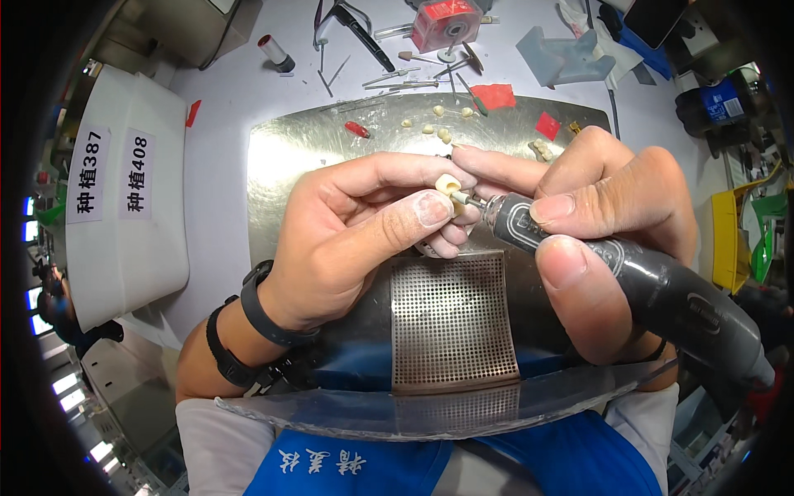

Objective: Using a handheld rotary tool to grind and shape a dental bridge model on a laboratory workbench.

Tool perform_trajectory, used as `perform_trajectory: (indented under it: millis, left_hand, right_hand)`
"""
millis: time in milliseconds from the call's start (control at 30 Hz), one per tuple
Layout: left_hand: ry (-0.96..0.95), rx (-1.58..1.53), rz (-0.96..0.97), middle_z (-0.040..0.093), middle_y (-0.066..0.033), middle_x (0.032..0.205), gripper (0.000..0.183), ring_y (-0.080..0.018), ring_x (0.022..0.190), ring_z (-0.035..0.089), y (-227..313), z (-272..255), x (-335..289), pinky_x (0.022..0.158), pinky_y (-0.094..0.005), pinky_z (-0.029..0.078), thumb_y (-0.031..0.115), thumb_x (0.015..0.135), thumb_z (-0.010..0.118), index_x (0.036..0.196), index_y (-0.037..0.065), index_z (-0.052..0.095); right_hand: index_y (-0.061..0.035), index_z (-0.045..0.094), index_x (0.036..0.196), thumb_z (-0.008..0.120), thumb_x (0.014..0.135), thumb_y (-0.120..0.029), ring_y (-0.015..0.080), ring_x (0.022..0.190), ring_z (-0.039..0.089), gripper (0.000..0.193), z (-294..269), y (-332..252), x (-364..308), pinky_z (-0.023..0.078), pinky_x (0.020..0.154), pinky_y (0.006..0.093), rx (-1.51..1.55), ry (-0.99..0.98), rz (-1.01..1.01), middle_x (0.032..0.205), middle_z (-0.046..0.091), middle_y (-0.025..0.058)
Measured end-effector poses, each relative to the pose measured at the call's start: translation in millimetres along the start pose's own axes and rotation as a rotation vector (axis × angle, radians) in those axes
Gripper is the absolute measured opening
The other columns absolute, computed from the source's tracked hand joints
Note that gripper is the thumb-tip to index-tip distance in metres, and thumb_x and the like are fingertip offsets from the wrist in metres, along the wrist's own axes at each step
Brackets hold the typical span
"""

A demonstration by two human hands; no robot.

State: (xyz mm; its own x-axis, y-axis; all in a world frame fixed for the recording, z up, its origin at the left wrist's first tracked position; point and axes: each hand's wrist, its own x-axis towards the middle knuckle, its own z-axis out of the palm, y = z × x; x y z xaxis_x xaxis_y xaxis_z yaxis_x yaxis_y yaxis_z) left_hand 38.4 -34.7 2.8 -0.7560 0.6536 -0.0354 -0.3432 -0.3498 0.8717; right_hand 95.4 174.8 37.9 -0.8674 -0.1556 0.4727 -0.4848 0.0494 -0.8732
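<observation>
Cream tooth-shaped crown (pixel 447 183) at frame centre, left hand (pixel 341 225) pinches it in fingertips; right hand (pixel 610 198) grips black cylindrical handpiece (pixel 649 271), slim metal bit (pixel 473 201) at crown.

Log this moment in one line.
Left fingers: pinch small cream tooth-shaped crown | Right fingers: grip dark-grey cylindrical handpiece | Metal bit: at crown's rim

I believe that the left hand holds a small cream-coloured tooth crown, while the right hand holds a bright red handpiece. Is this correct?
Not quite: the handpiece is dark grey to black, not bright red, as the head view shows. The left hand does hold the small cream-coloured tooth crown, and the right hand holds the handpiece.
</observation>
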Motion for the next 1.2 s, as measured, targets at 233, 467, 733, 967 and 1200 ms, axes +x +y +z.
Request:
perform_trajectory:
  millis: [233, 467, 733, 967, 1200]
  left_hand:
    - [-0.002, 0.049, 0.058, 0.071, -0.0184, 0.108, 0.025, -0.0165, 0.091, 0.069, -0.7, 1.8, -1.5, 0.083, -0.0287, 0.058, 0.002, 0.098, 0.061, 0.121, -0.008, 0.063]
    - [0.026, 0.113, 0.084, 0.071, -0.0168, 0.107, 0.024, -0.0152, 0.089, 0.068, -0.4, 5.9, -1.4, 0.082, -0.028, 0.057, 0.001, 0.097, 0.063, 0.119, -0.008, 0.064]
    - [0.033, 0.166, 0.12, 0.071, -0.0144, 0.103, 0.023, -0.014, 0.089, 0.068, -0.9, 4.9, -3.3, 0.083, -0.0268, 0.057, 0.0, 0.096, 0.065, 0.118, -0.008, 0.065]
    - [0.031, 0.273, 0.171, 0.071, -0.0139, 0.102, 0.023, -0.0149, 0.09, 0.069, 2.6, 4.9, -3.1, 0.082, -0.0264, 0.058, -0.002, 0.095, 0.066, 0.116, -0.009, 0.066]
    - [0.034, 0.321, 0.193, 0.071, -0.0143, 0.103, 0.022, -0.0151, 0.092, 0.069, 2.7, 4.2, -3.9, 0.082, -0.026, 0.058, -0.003, 0.094, 0.066, 0.115, -0.009, 0.066]
  right_hand:
    - [-0.0025, 0.052, 0.105, 0.058, 0.09, -0.004, 0.0264, 0.079, 0.066, 0.016, -0.7, 3.3, 0.1, 0.052, 0.098, 0.0629, -0.078, -0.026, -0.082, 0.079, 0.051, 0.0136]
    - [-0.0024, 0.052, 0.105, 0.058, 0.089, -0.003, 0.0247, 0.077, 0.064, 0.018, 2.9, 2.1, -1.8, 0.054, 0.095, 0.0613, -0.139, 0.02, -0.082, 0.079, 0.05, 0.014]
    - [-0.0028, 0.052, 0.105, 0.058, 0.089, -0.004, 0.0252, 0.076, 0.064, 0.017, 2.9, -0.2, -2.1, 0.054, 0.094, 0.0621, -0.125, 0.029, -0.047, 0.078, 0.049, 0.0142]
    - [-0.0013, 0.051, 0.104, 0.057, 0.088, -0.002, 0.0219, 0.071, 0.06, 0.017, 0.4, -0.1, -0.8, 0.055, 0.093, 0.063, -0.168, -0.02, -0.107, 0.077, 0.049, 0.0141]
    - [-0.0018, 0.053, 0.106, 0.056, 0.086, 0.001, 0.018, 0.067, 0.056, 0.02, -2.0, 1.0, 1.8, 0.054, 0.094, 0.0641, -0.164, -0.066, -0.141, 0.077, 0.05, 0.0135]
